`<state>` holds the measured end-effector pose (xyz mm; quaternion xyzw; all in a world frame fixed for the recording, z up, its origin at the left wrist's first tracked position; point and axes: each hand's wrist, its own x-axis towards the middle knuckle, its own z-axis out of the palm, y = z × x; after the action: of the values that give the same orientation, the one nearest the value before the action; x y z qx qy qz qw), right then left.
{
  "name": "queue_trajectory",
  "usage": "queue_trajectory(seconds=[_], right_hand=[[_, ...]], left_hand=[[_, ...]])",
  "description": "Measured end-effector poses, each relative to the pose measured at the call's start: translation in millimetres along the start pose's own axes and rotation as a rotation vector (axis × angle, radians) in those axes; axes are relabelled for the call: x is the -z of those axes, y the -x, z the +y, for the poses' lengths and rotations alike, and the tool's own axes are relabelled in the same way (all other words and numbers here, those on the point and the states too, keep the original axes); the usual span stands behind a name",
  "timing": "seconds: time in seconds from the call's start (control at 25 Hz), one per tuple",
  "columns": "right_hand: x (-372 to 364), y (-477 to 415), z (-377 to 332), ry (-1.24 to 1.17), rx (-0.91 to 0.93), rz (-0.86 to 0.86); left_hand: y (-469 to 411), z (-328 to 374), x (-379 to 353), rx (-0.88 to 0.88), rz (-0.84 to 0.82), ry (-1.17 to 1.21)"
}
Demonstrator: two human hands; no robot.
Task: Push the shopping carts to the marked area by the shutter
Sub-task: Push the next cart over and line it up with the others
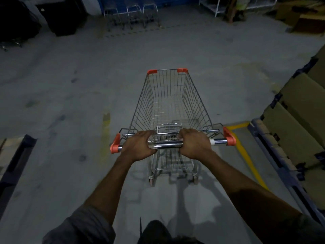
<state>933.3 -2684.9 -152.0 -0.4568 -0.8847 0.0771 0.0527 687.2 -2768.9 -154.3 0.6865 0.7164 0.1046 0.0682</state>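
Two hands wrap the chrome handle bar [167, 145] of the shopping cart [193, 103]. The left hand [139, 147] curls round it left of centre and the right hand [194, 145] right of centre, the two set close together. With so narrow a grip the cart will likely yaw easily, so even pressure from both arms should hold its nose on the row of parked carts [131, 14] far ahead. Those stand against what looks like a blue shutter [149, 0], though that end is dim and blurred. The cart itself stands mid-floor, well short of them.

Left of the cart, level with its handle, lies a dark pallet [15, 161], well apart. Far ahead and to the left stand black bins [61, 20]. Right of the cart a yellow floor line [249, 159] runs just beside the handle's orange end. Beyond it, stacked cardboard boxes [302, 103] crowd in, the likeliest thing to clip if the cart drifts right.
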Motion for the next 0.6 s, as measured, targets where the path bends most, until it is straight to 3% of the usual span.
queue_trajectory(seconds=[0.24,0.6], right_hand=[[-6,-100,29,0.100,-0.008,0.059],[13,-286,68,0.198,-0.073,-0.017]], left_hand=[[-97,-30,-11,-0.052,0.160,-0.059],[-283,-84,-4,0.036,0.054,-0.286]])
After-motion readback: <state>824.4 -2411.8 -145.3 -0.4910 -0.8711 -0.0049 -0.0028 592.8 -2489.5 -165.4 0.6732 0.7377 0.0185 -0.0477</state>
